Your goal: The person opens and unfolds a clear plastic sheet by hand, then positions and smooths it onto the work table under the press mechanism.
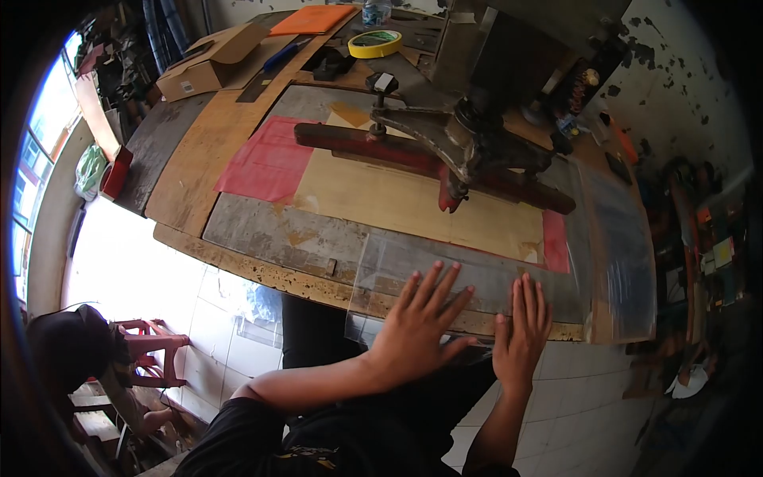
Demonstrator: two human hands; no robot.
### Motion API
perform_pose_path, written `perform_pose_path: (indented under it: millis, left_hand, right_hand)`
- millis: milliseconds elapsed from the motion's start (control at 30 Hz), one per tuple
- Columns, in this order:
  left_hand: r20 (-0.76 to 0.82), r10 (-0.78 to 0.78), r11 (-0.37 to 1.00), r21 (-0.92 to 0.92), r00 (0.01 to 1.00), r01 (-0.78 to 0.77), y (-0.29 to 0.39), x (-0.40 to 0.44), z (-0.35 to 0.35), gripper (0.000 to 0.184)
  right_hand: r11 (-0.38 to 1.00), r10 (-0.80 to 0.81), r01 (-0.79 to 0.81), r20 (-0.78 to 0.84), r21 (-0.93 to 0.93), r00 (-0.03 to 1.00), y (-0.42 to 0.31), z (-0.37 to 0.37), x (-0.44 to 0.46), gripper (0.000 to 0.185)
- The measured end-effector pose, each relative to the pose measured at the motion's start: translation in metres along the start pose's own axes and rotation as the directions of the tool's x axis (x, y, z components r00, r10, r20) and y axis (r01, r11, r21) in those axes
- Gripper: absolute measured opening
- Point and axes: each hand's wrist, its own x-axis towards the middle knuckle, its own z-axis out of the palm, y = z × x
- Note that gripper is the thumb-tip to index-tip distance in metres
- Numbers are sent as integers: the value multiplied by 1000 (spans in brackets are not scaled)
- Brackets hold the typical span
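Note:
My left hand (425, 324) lies with spread fingers on a clear plastic sheet (380, 266) at the table's front edge. My right hand (522, 330) rests flat to its right, fingers stretched out and near the sheet's right side. Part of the sheet hangs past the edge. Just beyond it, a cream-coloured panel (358, 187) with a pink-red sheet (266, 163) at its left end lies on the grey work surface (254, 219). A cast metal press head (469, 143) with a red bar (342, 141) stands over the panel.
Clear plastic sheets (624, 254) lie at the table's right end. Farther back are a yellow tape roll (375, 44), a cardboard box (208, 63), an orange folder (312, 20) and a blue-handled tool (282, 56). Another person (75, 350) is at lower left, near a red stool (159, 346).

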Motion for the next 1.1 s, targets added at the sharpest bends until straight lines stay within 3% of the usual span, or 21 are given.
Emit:
perform_pose_path:
  millis: [433, 733, 800, 933, 1000, 1033, 1100]
  left_hand:
    - [-53, -191, 967, 160, 980, 197, -45, -42, -44, 71]
    - [-115, -172, 976, 117, 978, 185, -51, -46, -45, 71]
    - [-121, -155, 978, 118, 981, 169, -52, -46, -44, 71]
    - [-128, -149, 976, 138, 980, 166, -53, -47, -44, 72]
    - [-124, -143, 977, 142, 982, 160, -53, -49, -42, 72]
    - [-127, -146, 976, 141, 981, 163, -53, -49, -42, 72]
    - [-132, -140, 978, 138, 981, 158, -54, -47, -41, 72]
  right_hand:
    - [1000, 17, -17, 10, 14, 1000, 0, -1, 0, 62]
    - [999, -6, 6, 13, 37, 1000, 3, -8, -1, 59]
    - [1000, 2, -3, 76, 20, 997, 5, -10, -3, 64]
    - [1000, 2, -1, 53, -8, 999, 7, -8, -6, 66]
    - [998, 0, -4, 59, 70, 998, 10, -9, -7, 67]
    - [998, 6, -9, 57, 64, 998, 9, -10, -7, 67]
    - [988, -20, 24, 29, -150, 999, 5, -12, -7, 69]
